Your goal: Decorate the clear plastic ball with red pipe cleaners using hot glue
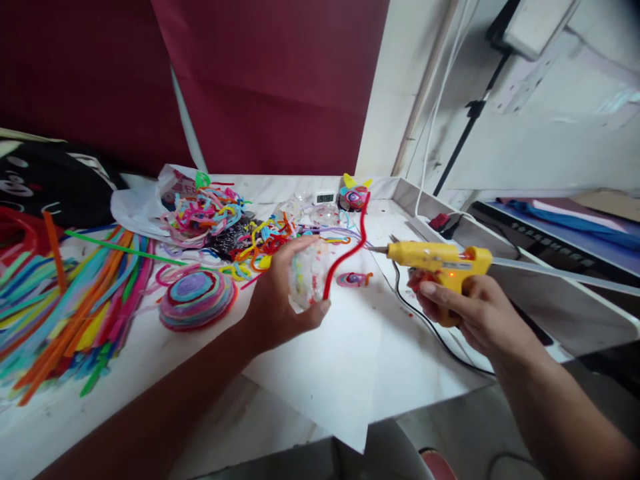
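My left hand (280,300) is wrapped round a clear plastic ball (309,273) with coloured specks. A bent red pipe cleaner (345,257) runs up from the near side of the ball, its lower end by my thumb. My right hand (475,310) grips a yellow glue gun (433,257) with a small orange light on its body. The nozzle points left, apart from both the ball and the red pipe cleaner. Below the nozzle, a small pink and purple eye-like piece (354,279) lies on the white paper (320,373).
Loose pipe cleaners (85,300) spread over the left side. Next to them sits a coiled multicoloured disc (197,297). Tangled scraps (207,213), a digital clock (325,197) and a decorated ball with yellow horns (355,195) stand at the back. A black cord (425,320) crosses the right side.
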Action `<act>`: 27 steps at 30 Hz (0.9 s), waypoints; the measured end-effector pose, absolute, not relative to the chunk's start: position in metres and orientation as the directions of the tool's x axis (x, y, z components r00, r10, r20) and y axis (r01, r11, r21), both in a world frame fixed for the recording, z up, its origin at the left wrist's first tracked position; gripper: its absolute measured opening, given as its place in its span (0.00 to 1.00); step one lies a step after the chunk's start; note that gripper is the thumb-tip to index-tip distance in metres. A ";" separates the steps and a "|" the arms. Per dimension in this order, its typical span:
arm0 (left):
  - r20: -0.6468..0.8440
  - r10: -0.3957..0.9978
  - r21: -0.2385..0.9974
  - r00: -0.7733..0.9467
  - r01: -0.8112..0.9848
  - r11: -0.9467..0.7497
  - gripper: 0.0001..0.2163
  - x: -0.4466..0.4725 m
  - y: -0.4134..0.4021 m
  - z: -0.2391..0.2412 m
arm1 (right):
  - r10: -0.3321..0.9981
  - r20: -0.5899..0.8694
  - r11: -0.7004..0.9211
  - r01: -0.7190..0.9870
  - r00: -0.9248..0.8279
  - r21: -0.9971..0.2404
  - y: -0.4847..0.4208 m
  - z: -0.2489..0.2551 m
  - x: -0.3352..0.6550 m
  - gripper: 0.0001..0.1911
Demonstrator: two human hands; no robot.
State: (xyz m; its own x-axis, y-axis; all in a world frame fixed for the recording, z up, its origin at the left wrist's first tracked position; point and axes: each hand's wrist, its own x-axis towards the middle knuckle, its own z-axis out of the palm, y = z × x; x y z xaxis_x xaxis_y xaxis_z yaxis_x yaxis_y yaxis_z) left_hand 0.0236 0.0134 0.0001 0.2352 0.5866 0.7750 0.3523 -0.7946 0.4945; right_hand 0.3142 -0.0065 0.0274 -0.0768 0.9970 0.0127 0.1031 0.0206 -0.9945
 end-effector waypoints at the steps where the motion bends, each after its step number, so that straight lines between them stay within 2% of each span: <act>1: 0.765 0.611 0.530 0.202 0.341 -0.777 0.38 0.021 0.017 0.000 | 0.996 -0.034 -0.025 0.106 -0.084 -0.994 -0.002 0.029 0.312 0.18; 6: 0.751 0.654 0.612 0.094 0.275 -0.742 0.35 0.011 0.027 0.003 | 0.947 -0.205 -0.158 0.196 -0.246 -0.968 0.015 0.026 0.299 0.20; 11: 0.705 0.701 0.673 0.110 0.212 -0.709 0.34 0.014 0.024 0.003 | 0.826 -0.346 -0.252 0.257 -0.445 -0.933 0.027 0.011 0.274 0.18; 15: 0.640 0.749 0.715 0.170 0.224 -0.662 0.35 0.018 0.019 0.000 | 0.743 -0.336 -0.217 0.266 -0.579 -0.939 0.036 0.002 0.255 0.17; 17: 0.617 0.764 0.730 0.190 0.225 -0.646 0.34 0.019 0.017 -0.001 | 0.748 -0.321 -0.146 0.327 -0.580 -0.934 0.041 0.001 0.250 0.16; 19: 0.601 0.772 0.738 0.208 0.225 -0.636 0.34 0.019 0.015 -0.002 | 0.821 -0.249 0.022 0.465 -0.514 -0.885 0.043 0.004 0.249 0.13; 22: 0.591 0.774 0.737 0.228 0.238 -0.633 0.35 0.020 0.013 -0.002 | 0.900 0.051 0.341 0.627 -0.433 -0.700 0.040 0.016 0.252 0.09; 24: 0.588 0.772 0.731 0.240 0.250 -0.635 0.35 0.021 0.012 -0.002 | 0.889 0.212 0.428 0.569 -0.407 -0.702 0.033 0.028 0.251 0.12; 27: 0.570 0.780 0.725 0.259 0.288 -0.626 0.36 0.023 0.010 -0.002 | 0.890 0.228 0.362 0.307 -0.395 -0.880 0.020 0.045 0.244 0.17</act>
